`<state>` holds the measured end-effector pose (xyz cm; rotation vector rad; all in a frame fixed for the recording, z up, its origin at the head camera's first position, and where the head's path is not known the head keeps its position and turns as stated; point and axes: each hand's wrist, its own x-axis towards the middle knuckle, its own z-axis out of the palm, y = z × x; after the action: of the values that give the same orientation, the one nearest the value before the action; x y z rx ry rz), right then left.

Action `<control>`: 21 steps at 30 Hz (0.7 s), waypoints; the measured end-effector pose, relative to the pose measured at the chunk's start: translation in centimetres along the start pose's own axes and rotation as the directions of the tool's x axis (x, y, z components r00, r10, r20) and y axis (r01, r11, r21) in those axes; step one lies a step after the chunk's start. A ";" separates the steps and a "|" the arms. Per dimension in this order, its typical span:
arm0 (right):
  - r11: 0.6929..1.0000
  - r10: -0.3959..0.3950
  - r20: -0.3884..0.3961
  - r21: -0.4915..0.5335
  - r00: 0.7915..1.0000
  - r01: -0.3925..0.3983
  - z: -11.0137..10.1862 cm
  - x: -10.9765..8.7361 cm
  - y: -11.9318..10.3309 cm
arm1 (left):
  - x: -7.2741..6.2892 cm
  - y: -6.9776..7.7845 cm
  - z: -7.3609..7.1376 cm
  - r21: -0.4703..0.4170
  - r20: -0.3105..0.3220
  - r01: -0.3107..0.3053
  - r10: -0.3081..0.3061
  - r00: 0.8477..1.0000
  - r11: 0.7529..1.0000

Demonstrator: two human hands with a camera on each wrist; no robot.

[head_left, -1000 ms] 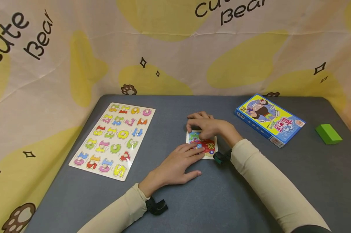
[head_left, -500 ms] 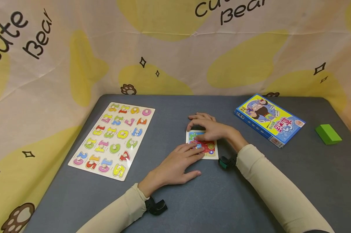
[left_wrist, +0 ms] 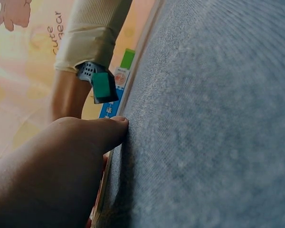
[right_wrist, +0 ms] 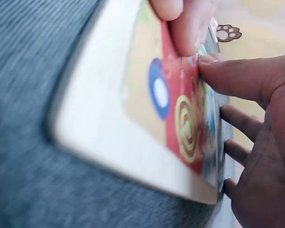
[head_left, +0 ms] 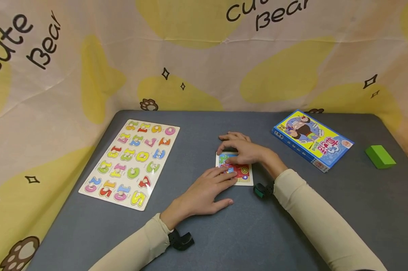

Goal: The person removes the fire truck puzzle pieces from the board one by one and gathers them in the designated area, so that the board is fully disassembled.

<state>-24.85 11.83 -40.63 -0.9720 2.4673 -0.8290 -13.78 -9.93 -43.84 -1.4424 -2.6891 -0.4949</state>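
A small picture puzzle [head_left: 245, 170] with a white border and a red vehicle lies mid-table. My left hand [head_left: 207, 192] reaches in from the near left, its straight fingers resting on the picture and its thumb apart on the table side. From the right, my right hand [head_left: 249, 151] arches over the far part, the thumb on the picture and the bent fingers at the far edge, gripping the board. The right wrist view brings the puzzle's white border [right_wrist: 85, 114] close, with both hands' fingertips meeting on the red part. In the left wrist view, the left thumb [left_wrist: 107, 132] hides most of the puzzle.
To the left lies a white number board [head_left: 129, 165] with colourful knobbed numerals. A blue and yellow box [head_left: 313, 139] sits at the back right, beside a green block [head_left: 381, 156]. A printed curtain [head_left: 197, 56] hangs behind the dark table.
The right hand and wrist have shifted slightly right, with the thumb now lying more sideways on the picture. The left hand and puzzle have stayed in place.
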 end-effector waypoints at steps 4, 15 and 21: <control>1.000 -0.005 0.007 0.006 1.000 0.005 0.1 0.1 0.1 | 0.0 0.1 0.0 -0.005 -0.005 0.001 -0.002 1.000 1.000; 0.990 -0.070 -0.030 0.119 0.997 0.073 0.4 -0.6 1.8 | 0.0 0.0 0.1 0.008 -0.003 -0.003 0.003 1.000 1.000; 0.987 -0.080 -0.041 0.137 0.996 0.085 0.5 -0.7 1.8 | 0.0 0.0 0.1 0.014 0.013 0.009 -0.009 1.000 1.000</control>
<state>-25.05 13.20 -42.06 -1.0229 2.3758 -1.0373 -13.77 -9.92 -43.94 -1.4361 -2.7049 -0.4673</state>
